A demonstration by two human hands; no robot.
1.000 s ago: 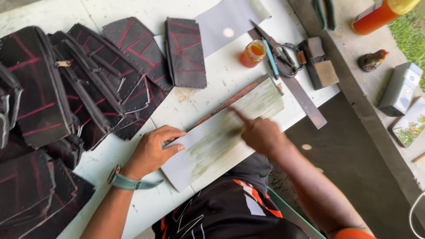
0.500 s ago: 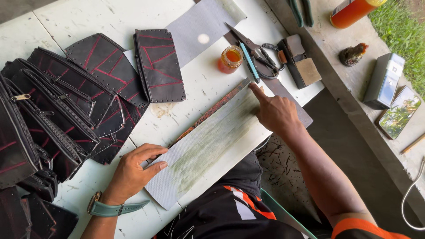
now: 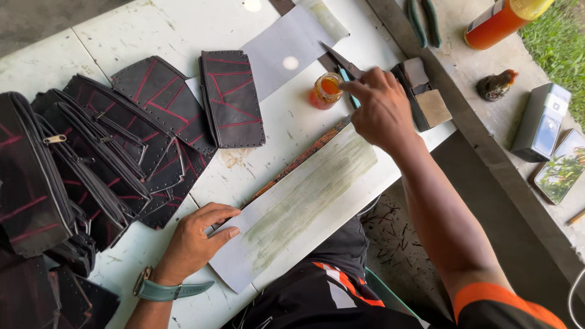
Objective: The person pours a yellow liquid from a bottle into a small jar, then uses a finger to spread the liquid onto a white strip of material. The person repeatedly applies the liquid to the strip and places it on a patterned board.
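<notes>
**Glue jar at risk beside the reaching hand**

On the left, stacked black panels with red stitching (image 3: 122, 134) are piled on the white table (image 3: 73, 55). The left hand (image 3: 198, 237) is pressed flat, fingers spread, on the near end of the grey strip (image 3: 304, 201), which lies diagonally along the table edge. Should that pressure slip, the strip could slide off. The right hand (image 3: 381, 109), fingers loosely curled with the forefinger extended, is just beside the small orange jar (image 3: 327, 90); a careless knock could tip it onto the strip.

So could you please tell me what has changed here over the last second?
The right hand left the long grey strip and moved up to the small jar of orange glue, forefinger extended. The left hand stayed pressing the strip's near end.
</notes>
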